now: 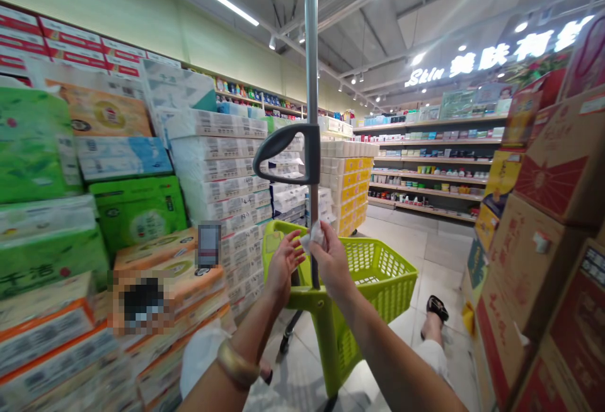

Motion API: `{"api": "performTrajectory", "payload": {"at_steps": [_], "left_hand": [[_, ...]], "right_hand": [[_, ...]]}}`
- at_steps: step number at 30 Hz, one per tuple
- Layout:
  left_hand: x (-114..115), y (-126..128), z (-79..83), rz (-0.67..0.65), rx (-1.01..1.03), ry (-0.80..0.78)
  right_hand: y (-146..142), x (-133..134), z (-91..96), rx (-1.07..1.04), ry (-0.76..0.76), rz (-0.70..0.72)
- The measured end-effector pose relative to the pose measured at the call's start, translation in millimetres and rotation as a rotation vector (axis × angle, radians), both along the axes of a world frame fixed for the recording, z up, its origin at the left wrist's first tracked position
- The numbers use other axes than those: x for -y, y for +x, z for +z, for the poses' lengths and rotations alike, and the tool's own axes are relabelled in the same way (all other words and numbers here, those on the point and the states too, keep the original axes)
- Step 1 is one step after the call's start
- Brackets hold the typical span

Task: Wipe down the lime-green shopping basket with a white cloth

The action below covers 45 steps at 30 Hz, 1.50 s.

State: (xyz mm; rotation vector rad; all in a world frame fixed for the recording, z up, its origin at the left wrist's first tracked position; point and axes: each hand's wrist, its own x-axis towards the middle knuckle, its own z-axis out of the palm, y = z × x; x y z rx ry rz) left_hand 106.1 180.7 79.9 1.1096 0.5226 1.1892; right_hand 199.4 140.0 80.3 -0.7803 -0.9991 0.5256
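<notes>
Right hand (pixel 332 259): fingers closed on white tissue (pixel 316 237) at the metal cart pole (pixel 311 53).
Left hand (pixel 283 266): fingers open, spread, just beside the tissue.
Below: lime-green shopping basket (pixel 382 280).

Packs of toilet paper (pixel 212 172) are piled on left of the tiled aisle (pixel 416 254); cardboard boxes (pixel 534 273) and product shelves (pixel 425 160) stand on its right.

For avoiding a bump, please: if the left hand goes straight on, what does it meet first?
Probably the white tissue in the right hand, just ahead of the metal trolley pole, though depth is unclear.
</notes>
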Motion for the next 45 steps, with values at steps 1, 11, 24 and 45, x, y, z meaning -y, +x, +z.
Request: {"api": "performTrajectory", "payload": {"at_steps": [1,11,24,45], "left_hand": [[0,1,0.2,0.028,0.009,-0.018],[5,3,-9.1,0.148,0.01,0.115],[4,5,-13.7,0.177,-0.07,0.262],[31,-18,123.2,0.059,0.331,0.383]], "right_hand": [[0,-1,1.6,0.062,0.035,-0.065],[-7,15,-84.8,0.85,0.271,-0.658],[-6,9,-37.9,0.517,0.211,-0.354],[-5,0,189.7,1.251,0.652,-0.571]]}}
